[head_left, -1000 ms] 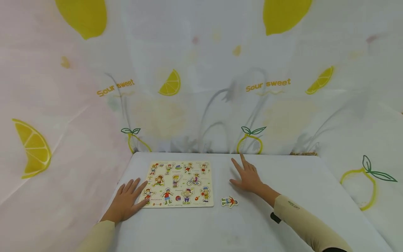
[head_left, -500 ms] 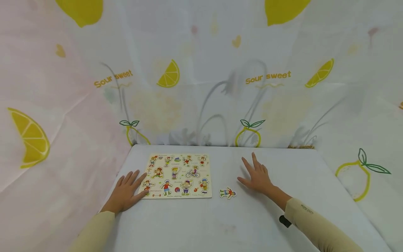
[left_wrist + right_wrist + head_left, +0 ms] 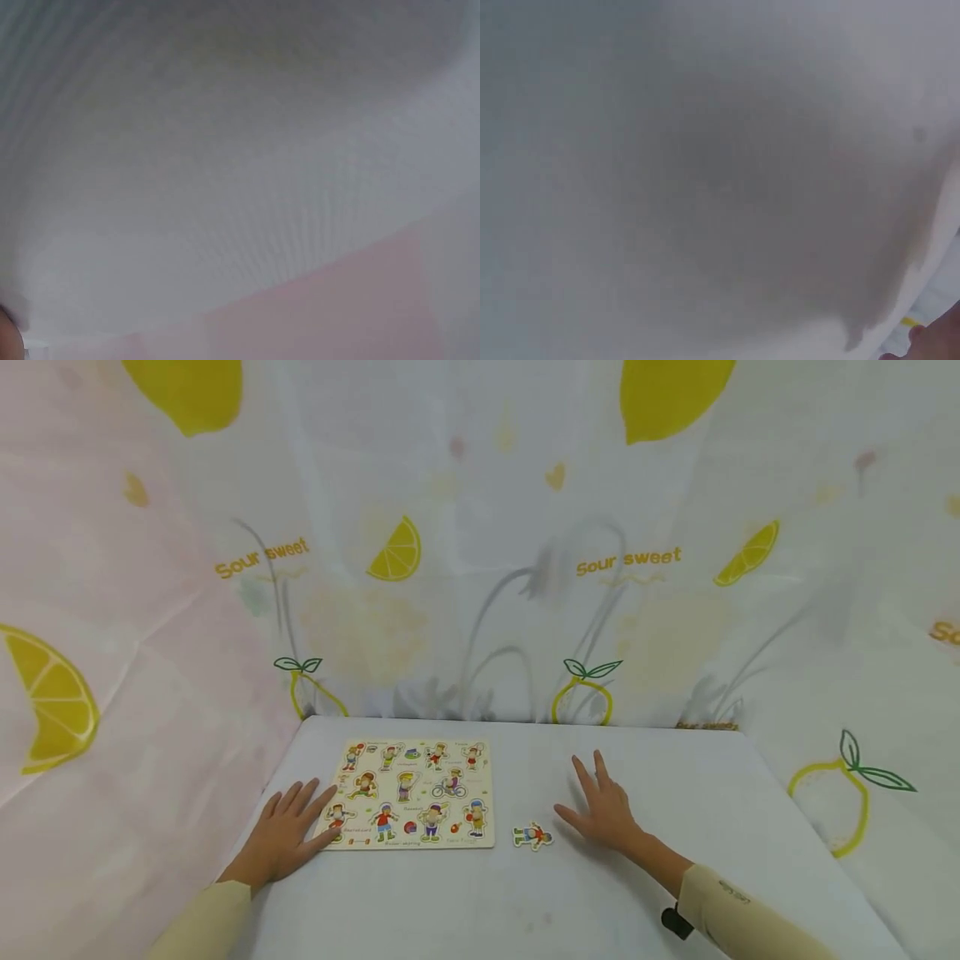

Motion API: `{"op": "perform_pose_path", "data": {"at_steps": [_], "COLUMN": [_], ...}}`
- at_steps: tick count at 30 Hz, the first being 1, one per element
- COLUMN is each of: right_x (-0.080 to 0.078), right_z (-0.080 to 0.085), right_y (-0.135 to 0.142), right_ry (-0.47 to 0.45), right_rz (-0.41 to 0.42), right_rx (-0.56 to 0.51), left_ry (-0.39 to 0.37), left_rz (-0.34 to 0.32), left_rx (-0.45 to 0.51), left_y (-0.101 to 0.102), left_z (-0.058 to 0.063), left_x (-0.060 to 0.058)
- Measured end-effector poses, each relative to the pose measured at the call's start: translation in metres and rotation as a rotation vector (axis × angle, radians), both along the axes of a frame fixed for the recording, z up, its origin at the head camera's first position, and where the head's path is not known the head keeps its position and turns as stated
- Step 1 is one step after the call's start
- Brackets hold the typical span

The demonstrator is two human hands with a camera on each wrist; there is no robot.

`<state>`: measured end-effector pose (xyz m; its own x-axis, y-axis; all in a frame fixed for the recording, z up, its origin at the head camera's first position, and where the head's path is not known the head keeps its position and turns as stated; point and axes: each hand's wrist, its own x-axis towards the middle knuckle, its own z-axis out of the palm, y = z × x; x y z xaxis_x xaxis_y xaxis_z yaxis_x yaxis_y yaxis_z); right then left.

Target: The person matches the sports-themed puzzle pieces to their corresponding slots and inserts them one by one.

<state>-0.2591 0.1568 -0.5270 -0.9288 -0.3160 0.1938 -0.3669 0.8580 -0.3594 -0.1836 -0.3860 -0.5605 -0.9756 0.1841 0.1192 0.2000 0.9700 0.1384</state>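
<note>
In the head view a pale wooden puzzle board (image 3: 427, 802) with colourful sports figures lies flat on the left of the white table. My left hand (image 3: 281, 837) rests at its left edge with fingers spread, thumb and index fingertips over the lower left figure. A loose puzzle piece (image 3: 533, 836), a figure in red and blue, lies on its side just right of the board. Right of that piece is my right hand (image 3: 602, 810), fingers spread, holding nothing. The left wrist view has only a bit of finger in a corner; the right wrist view catches fingers (image 3: 934, 337) at lower right.
The table (image 3: 420, 902) is covered in white cloth. A lemon-print curtain (image 3: 495, 635) hangs behind it and on both sides. A small black object (image 3: 677, 922) shows under the right sleeve cuff.
My right hand has shifted rightward and nearer to me, away from the back of the table. My left hand, the board and the loose piece keep their places; the head view has tilted slightly.
</note>
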Motion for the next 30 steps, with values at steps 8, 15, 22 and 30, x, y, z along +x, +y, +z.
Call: {"op": "perform_pose_path", "data": {"at_steps": [8, 15, 22, 30], "right_x": [0.036, 0.047, 0.045, 0.039], "right_z": [-0.012, -0.018, -0.012, -0.008], "right_y": [-0.031, -0.04, -0.045, -0.056], "right_ry": [-0.078, -0.044, 0.004, -0.142], "right_rz": [0.129, 0.099, 0.146, 0.101], "right_rx": [-0.142, -0.163, -0.161, -0.111], "left_ry": [-0.012, -0.014, -0.005, -0.023], "left_rz": [0.0, -0.009, -0.001, -0.004], "left_rx": [0.004, 0.0, -0.003, 0.003], "left_y": [-0.002, -0.001, -0.001, 0.001], "left_z": [-0.001, 0.0, -0.001, -0.001], "left_x": [0.004, 0.002, 0.001, 0.0]}}
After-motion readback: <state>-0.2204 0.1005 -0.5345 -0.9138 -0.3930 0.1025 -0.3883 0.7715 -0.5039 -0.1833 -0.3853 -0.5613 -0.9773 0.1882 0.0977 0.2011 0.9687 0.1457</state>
